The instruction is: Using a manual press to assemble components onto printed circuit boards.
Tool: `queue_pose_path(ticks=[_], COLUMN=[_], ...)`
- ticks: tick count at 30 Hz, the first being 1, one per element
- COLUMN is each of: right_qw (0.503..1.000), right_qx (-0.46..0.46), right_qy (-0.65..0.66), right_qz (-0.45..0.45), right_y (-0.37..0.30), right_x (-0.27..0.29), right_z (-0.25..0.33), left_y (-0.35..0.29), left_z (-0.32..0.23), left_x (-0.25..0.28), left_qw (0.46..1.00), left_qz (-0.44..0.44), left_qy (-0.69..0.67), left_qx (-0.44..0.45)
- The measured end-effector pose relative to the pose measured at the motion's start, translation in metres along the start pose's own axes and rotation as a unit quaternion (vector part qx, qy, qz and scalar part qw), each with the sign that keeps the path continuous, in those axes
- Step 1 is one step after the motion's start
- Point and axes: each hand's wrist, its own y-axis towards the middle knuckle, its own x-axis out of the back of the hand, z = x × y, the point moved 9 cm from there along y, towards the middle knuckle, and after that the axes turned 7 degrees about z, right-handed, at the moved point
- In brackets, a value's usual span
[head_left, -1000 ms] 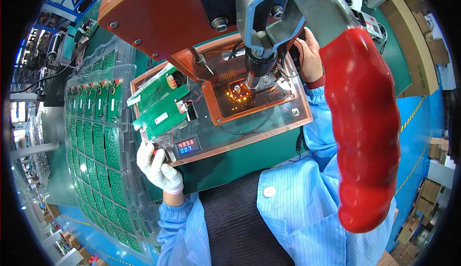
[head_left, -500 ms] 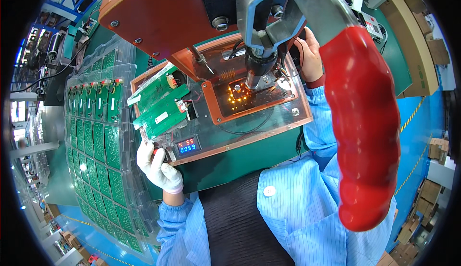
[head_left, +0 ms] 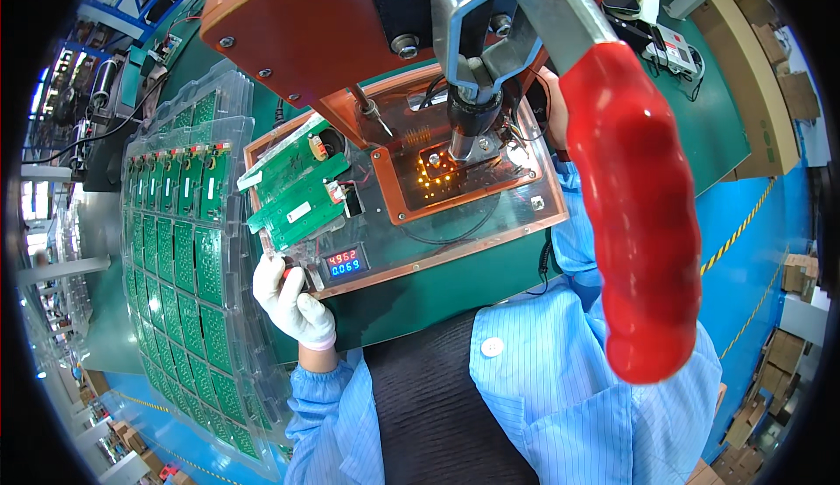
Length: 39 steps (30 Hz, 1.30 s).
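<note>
Rests left hand (head_left: 294, 305) with half-curled fingers against red button (head_left: 287, 272) at test fixture's (head_left: 472, 247) near-left corner, perhaps to press, and mostly hidden right hand (head_left: 556, 107) by far-right corner, cannot tell either grip, near lit circuit board (head_left: 432, 189) apparently pinned by toggle clamp (head_left: 612, 118).

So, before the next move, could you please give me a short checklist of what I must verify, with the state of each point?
1. Left hand at the small red knob: ok, gloved fingers touch it; whether they press, cannot tell.
2. Display lit: ok, red and blue digits show.
3. Orange lights beneath the clamp lit: ok, several glow.
4. Right hand grip: cannot tell; the red handle hides most of it.
5. Box top free of loose boards: not ok, green boards lie on its left side.
</note>
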Motion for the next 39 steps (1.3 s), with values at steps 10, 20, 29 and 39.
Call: queue_pose_path(ticks=[10, 20, 29, 39], right_qw=[0.993, 0.88, 0.764, 0.963], right_qx=[-0.021, 0.442, 0.589, 0.182], right_qy=[0.108, -0.162, -0.253, -0.102], right_qz=[-0.032, 0.058, 0.069, 0.169], right_y=[0.004, -0.048, -0.068, 0.079], right_x=[-0.003, -0.098, -0.16, -0.182], right_z=[0.012, 0.236, 0.286, 0.294], left_y=[0.004, 0.012, 0.056, 0.132], left_z=[-0.01, -0.009, -0.045, -0.125], left_x=[0.004, 0.018, 0.01, -0.086], left_qw=[0.999, 0.991, 0.981, 0.956], left_qz=[0.029, 0.077, 0.125, 0.234], left_qy=[0.021, 0.086, 0.151, -0.01], left_qx=[-0.003, 0.068, 0.0, -0.174])
